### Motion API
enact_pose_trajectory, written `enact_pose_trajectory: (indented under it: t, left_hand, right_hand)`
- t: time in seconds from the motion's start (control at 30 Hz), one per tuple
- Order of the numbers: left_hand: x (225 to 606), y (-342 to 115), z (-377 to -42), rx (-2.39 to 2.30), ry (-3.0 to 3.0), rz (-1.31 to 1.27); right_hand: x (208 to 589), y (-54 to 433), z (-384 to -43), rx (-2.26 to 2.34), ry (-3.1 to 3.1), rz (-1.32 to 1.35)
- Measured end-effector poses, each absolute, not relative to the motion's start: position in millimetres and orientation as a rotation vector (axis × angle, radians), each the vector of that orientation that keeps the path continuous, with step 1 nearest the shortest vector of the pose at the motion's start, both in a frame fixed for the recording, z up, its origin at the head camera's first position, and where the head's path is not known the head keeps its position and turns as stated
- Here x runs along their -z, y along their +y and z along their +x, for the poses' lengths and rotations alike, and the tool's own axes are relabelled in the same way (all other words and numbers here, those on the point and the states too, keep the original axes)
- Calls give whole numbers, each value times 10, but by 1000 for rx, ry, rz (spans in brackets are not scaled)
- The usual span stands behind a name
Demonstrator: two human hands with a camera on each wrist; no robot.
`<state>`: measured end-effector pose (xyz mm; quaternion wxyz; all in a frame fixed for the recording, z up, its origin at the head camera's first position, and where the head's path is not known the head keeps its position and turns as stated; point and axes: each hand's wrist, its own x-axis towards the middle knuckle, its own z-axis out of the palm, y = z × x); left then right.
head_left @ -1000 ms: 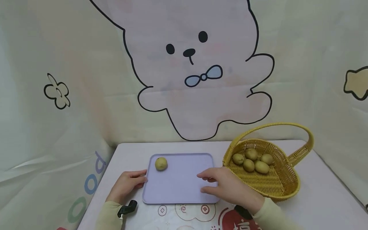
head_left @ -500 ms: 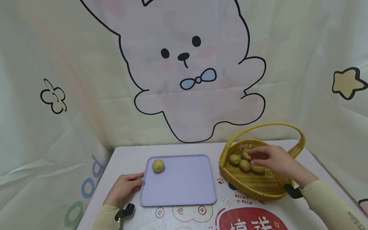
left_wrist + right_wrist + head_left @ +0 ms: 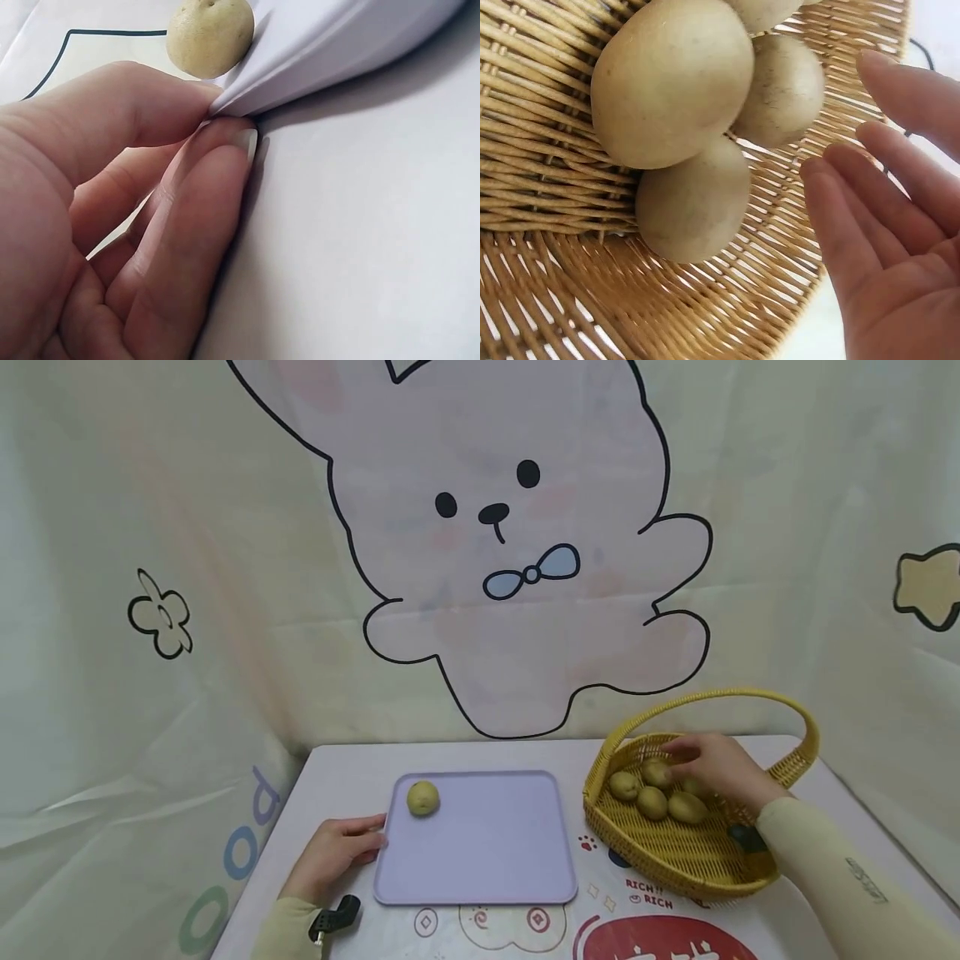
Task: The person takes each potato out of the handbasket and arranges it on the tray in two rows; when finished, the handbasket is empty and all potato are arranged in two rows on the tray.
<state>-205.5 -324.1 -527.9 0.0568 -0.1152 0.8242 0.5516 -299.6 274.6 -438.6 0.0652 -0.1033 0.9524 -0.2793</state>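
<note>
My left hand [image 3: 333, 853] pinches the left edge of a lavender tray [image 3: 480, 864] between thumb and fingers, as the left wrist view shows. One round potato [image 3: 423, 798] sits near the tray's far left corner. On the right, my right hand [image 3: 718, 768] is inside a yellow wicker basket [image 3: 667, 877], over its far right part. Several potatoes [image 3: 686, 808] lie there together. In the right wrist view, the fingers [image 3: 840, 225] are extended and spread, apart from the nearest potato [image 3: 694, 199]. In the head view the hand partly hides one potato.
An arched handle [image 3: 720, 693] rises over the basket. The white table [image 3: 337, 785] carries a printed cloth with red lettering in front. A pale curtain [image 3: 300, 693] with a cartoon bear stands behind and at both sides. A black wrist strap [image 3: 333, 918] is on the left arm.
My right hand has moved from above the tray's right side over to the basket, then a little farther into it. The left hand stays at the tray edge. The head view shifts slightly.
</note>
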Motion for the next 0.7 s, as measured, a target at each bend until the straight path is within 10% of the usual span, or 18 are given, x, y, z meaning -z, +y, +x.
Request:
enact_pose_trajectory:
  t: [0.7]
  left_hand:
    - [5308, -3265, -2071, -1662, 2481, -381]
  right_hand:
    - [4676, 2709, -3203, 793, 2867, -196]
